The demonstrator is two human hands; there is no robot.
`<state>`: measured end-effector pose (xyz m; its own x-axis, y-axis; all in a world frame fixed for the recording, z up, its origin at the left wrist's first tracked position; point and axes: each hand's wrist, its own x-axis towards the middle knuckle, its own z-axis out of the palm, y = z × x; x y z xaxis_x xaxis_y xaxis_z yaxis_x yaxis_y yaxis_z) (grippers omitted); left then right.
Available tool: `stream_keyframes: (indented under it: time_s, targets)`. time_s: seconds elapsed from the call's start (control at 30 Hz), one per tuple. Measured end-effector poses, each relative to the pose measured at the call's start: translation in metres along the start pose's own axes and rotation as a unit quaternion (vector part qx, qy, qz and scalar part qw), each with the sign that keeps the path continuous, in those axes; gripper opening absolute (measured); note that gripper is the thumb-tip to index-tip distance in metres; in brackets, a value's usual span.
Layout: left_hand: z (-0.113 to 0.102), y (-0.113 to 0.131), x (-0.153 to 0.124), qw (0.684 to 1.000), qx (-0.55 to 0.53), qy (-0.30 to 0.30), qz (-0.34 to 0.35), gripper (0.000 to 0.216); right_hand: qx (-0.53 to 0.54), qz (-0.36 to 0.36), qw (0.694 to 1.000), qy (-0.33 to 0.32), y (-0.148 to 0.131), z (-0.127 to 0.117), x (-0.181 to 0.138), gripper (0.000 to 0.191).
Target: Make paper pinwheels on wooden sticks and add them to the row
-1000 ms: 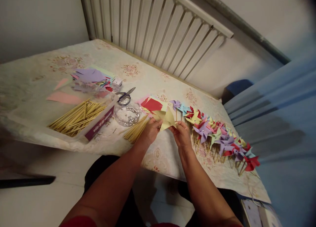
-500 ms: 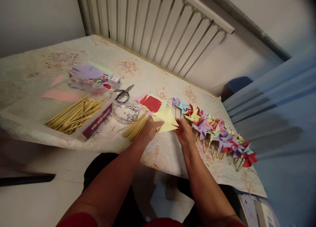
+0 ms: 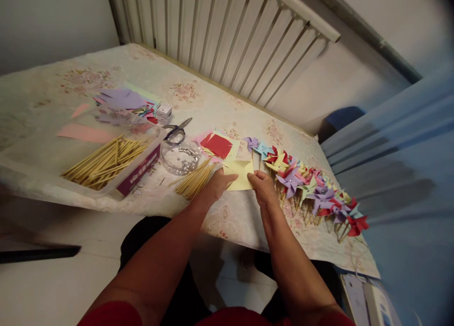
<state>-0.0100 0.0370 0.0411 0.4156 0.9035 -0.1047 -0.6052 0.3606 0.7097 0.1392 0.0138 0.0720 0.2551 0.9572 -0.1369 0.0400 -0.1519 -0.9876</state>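
A pale yellow paper square [image 3: 240, 175] with slits toward its middle is held between both hands above the table. My left hand [image 3: 219, 183] pinches its left edge, thumb on top. On the opposite edge, my right hand [image 3: 261, 183] is closed with thumb and fingers on the paper. Just left of my left hand lies a fan of thin wooden sticks [image 3: 193, 180]. Behind the hands sits a pile of red paper squares [image 3: 217, 145] with other colours. Finished paper pinwheels [image 3: 291, 182] on sticks crowd the table to the right.
At the left stands a clear plastic box [image 3: 140, 172] of wooden sticks. A round clear dish [image 3: 180, 158] holds small shiny pieces, with scissors [image 3: 178, 131] behind it. Coloured paper [image 3: 122, 99] and a small white box [image 3: 164, 111] lie farther back. A blue curtain [image 3: 400, 175] hangs at right.
The yellow paper has been turned and lies flatter between the hands. My right thumb has come onto its right edge. The view has shifted slightly.
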Motion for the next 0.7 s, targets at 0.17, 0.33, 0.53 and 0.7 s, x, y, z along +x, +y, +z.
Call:
stream_keyframes:
  time_s: [0.17,0.33,0.53,0.7]
  targets:
    - [-0.0032,-0.0019,0.0016,1.0,0.026,-0.011,-0.004,0.046,-0.013,0.001,1.0,0.0,-0.0011,-0.0015,-0.0018,0.025]
    - [-0.0022,0.0019,0.0005,0.999,0.048,-0.018,-0.004,0.044,-0.009,0.015,1.0,-0.01,-0.0011,-0.0001,-0.0025,0.024]
    - [0.0012,0.007,-0.0028,0.997,0.073,-0.011,-0.008,0.041,0.001,0.03,0.999,-0.025,-0.0012,0.0006,-0.0041,0.025]
    - [0.0007,0.0056,-0.0011,0.998,0.047,-0.009,-0.028,0.042,-0.001,0.031,0.999,-0.013,-0.001,0.0008,-0.0056,0.027]
